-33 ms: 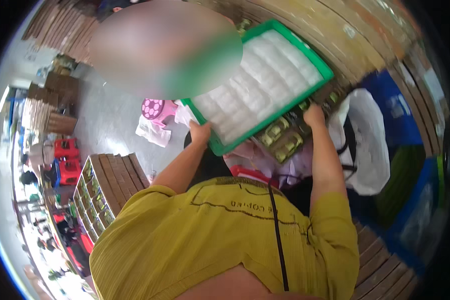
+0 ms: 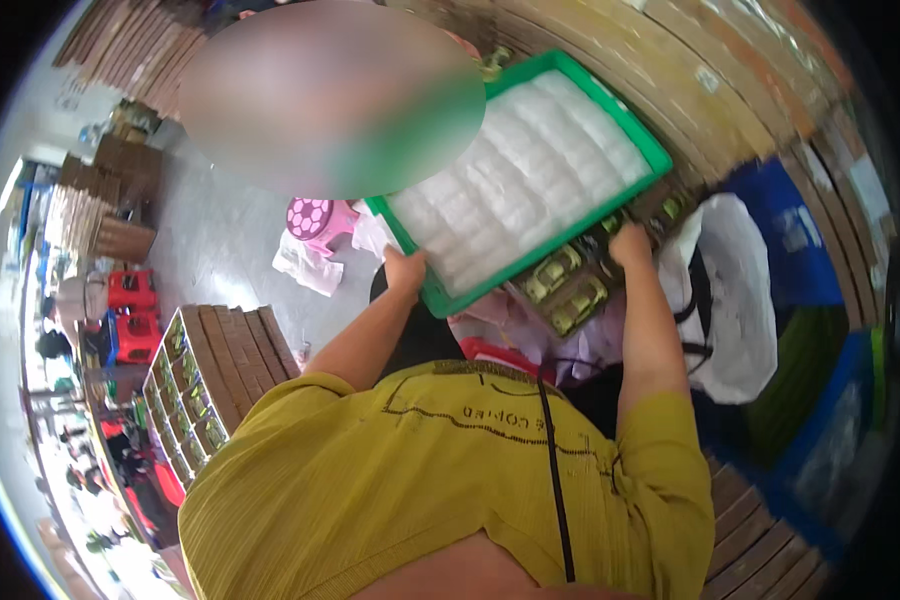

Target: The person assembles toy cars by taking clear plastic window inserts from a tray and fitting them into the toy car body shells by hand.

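Note:
My left hand (image 2: 405, 270) is closed on the near left corner of a green tray (image 2: 495, 274). White padded packets (image 2: 520, 165) in rows fill the tray. Beside the tray's near long edge lies a brown divided carton with green toy cars (image 2: 580, 303) in its compartments. My right hand (image 2: 630, 245) reaches over this carton, fingers curled down among the cars close to the tray's edge. Its fingertips are hidden, so what they grip cannot be made out.
A white sack (image 2: 735, 300) stands open at the right, near a blue crate (image 2: 820, 250). Brown cartons (image 2: 730, 90) are stacked behind the tray. A pink stool (image 2: 315, 222) stands on the floor at left, and a stack of divided cartons (image 2: 225, 350) is nearer. A blurred patch hides the upper middle.
The view has shifted slightly, so the tray and cartons sit a little lower. My right hand stays over the toy cars and my left on the tray corner.

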`<action>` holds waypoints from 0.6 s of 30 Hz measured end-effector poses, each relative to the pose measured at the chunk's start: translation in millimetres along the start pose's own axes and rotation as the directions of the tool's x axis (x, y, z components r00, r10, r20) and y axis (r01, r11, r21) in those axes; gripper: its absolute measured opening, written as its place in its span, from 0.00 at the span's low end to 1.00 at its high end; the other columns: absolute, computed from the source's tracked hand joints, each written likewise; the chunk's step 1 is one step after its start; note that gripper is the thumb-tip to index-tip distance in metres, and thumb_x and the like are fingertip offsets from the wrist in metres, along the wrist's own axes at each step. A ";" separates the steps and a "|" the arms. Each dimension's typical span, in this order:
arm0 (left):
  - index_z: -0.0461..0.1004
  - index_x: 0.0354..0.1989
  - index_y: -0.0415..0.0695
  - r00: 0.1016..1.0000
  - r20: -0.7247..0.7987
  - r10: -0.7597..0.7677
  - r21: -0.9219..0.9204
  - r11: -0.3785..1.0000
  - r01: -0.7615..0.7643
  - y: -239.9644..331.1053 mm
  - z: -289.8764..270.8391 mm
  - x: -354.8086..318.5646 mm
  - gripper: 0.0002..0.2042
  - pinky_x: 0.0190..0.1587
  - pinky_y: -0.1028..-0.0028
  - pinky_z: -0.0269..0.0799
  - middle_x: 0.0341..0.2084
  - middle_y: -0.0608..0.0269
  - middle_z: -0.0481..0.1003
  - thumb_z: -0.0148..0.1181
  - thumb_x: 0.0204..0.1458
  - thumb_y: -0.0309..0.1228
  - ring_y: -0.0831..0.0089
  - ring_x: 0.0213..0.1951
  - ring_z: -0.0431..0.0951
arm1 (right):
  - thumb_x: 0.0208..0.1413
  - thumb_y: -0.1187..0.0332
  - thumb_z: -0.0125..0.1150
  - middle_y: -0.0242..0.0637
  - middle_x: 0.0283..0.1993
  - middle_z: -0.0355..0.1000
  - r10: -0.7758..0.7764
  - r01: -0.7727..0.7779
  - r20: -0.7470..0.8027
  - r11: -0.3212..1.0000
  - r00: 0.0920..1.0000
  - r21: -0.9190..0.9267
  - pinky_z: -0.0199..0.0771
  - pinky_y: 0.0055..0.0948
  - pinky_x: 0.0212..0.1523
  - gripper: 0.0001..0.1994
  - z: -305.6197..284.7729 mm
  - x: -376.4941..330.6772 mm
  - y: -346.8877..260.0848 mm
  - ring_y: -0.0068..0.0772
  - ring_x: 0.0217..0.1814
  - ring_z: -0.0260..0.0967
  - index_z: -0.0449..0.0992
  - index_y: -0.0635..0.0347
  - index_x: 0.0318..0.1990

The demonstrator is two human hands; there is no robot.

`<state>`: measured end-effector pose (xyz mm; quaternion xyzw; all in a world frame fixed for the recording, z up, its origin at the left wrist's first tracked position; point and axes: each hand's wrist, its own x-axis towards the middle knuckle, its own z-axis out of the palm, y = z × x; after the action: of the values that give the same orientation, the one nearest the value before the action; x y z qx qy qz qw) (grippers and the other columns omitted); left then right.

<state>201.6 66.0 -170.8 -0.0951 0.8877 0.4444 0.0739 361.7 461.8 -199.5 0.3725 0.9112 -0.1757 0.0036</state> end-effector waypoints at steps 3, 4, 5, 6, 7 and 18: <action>0.60 0.47 0.34 0.989 0.120 -0.081 -0.042 0.995 0.086 5.1 -17.9 -9.7 0.25 0.43 0.60 0.69 0.38 0.39 0.72 0.60 0.42 0.34 0.48 0.41 0.74 | 0.49 0.61 0.55 0.61 0.51 0.66 -0.007 0.010 0.048 0.998 0.999 -0.066 0.65 0.45 0.54 0.29 -10.5 -9.2 -21.2 0.58 0.53 0.65 0.59 0.62 0.59; 0.60 0.47 0.34 0.990 0.107 -0.089 -0.061 0.993 0.096 11.0 -19.6 -9.5 0.25 0.43 0.60 0.69 0.38 0.39 0.72 0.60 0.42 0.34 0.48 0.41 0.74 | 0.48 0.61 0.55 0.62 0.52 0.65 0.045 -0.047 0.115 0.999 0.992 0.009 0.65 0.45 0.54 0.29 -14.0 -7.0 -27.1 0.58 0.54 0.65 0.60 0.62 0.58; 0.60 0.46 0.33 0.991 0.113 -0.075 -0.015 0.997 0.077 12.8 -24.7 -12.5 0.25 0.42 0.61 0.70 0.37 0.39 0.72 0.59 0.42 0.34 0.48 0.41 0.75 | 0.47 0.61 0.56 0.64 0.52 0.64 0.090 -0.107 0.197 0.991 0.976 0.075 0.65 0.45 0.54 0.29 -15.1 -7.2 -34.5 0.59 0.54 0.64 0.61 0.63 0.57; 0.60 0.45 0.33 0.991 0.122 -0.064 0.034 0.998 0.060 11.7 -27.2 -13.7 0.24 0.41 0.61 0.70 0.37 0.39 0.72 0.59 0.43 0.34 0.48 0.41 0.75 | 0.47 0.61 0.56 0.64 0.52 0.64 0.069 -0.082 0.205 0.995 0.976 0.060 0.65 0.45 0.54 0.29 -13.4 -2.3 -34.8 0.59 0.54 0.64 0.61 0.63 0.57; 0.60 0.44 0.33 0.992 0.115 -0.041 0.034 0.999 0.037 4.3 -22.9 -6.3 0.23 0.42 0.60 0.70 0.36 0.37 0.72 0.58 0.43 0.35 0.47 0.41 0.75 | 0.46 0.61 0.56 0.64 0.53 0.63 0.091 -0.096 0.209 0.995 0.974 0.015 0.65 0.46 0.54 0.29 -11.7 4.8 -30.2 0.59 0.54 0.64 0.62 0.63 0.57; 0.71 0.42 0.39 0.714 -0.033 0.699 0.278 0.693 -0.665 91.9 -39.1 45.0 0.17 0.53 0.59 0.63 0.44 0.50 0.70 0.59 0.40 0.27 0.51 0.49 0.66 | 0.46 0.66 0.58 0.56 0.46 0.69 -0.070 0.102 -0.264 0.989 0.962 0.107 0.63 0.45 0.52 0.19 -9.0 -74.4 -15.8 0.56 0.50 0.64 0.71 0.68 0.45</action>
<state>134.5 83.8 -86.1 0.2218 0.9099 0.3186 -0.1462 405.8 403.8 -175.8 0.3519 0.9070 -0.1795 -0.1458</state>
